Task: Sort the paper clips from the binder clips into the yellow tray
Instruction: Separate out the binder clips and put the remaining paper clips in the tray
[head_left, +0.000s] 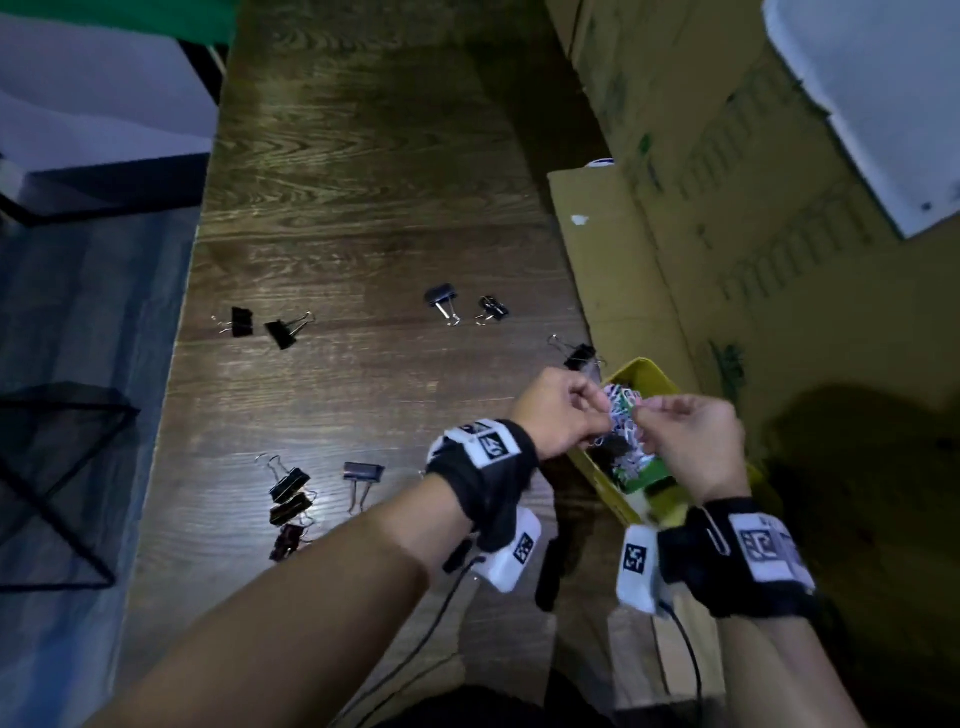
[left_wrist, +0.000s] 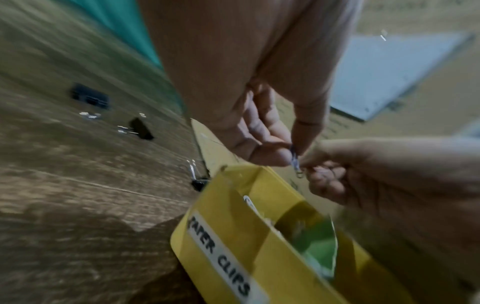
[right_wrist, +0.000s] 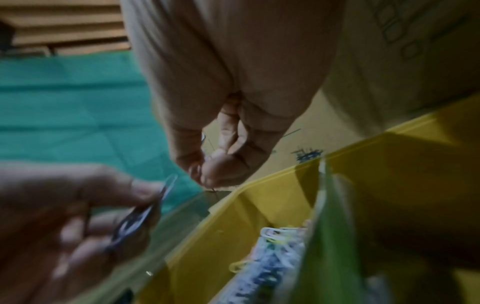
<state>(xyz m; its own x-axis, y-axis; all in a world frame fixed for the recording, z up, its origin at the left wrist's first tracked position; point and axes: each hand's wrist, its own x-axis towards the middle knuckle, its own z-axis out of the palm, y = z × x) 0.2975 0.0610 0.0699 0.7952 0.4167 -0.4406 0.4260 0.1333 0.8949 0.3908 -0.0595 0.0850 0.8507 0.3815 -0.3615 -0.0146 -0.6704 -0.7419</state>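
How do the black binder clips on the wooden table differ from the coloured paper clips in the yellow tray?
The black binder clips lie scattered apart on the wooden table; the coloured paper clips sit heaped together in the yellow tray. The binder clips are dark, blocky bodies with silver wire handles; the paper clips are thin bent loops in white, yellow and blue. Both kinds are small loose clips.

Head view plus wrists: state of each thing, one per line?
left hand: above the tray, fingers pinching a paper clip
right hand: fingers pinching the same paper clip
paper clip: held between both hands, off the table
yellow tray: open, labelled PAPER CLIPS, clips inside
binder clips: scattered on the table, untouched
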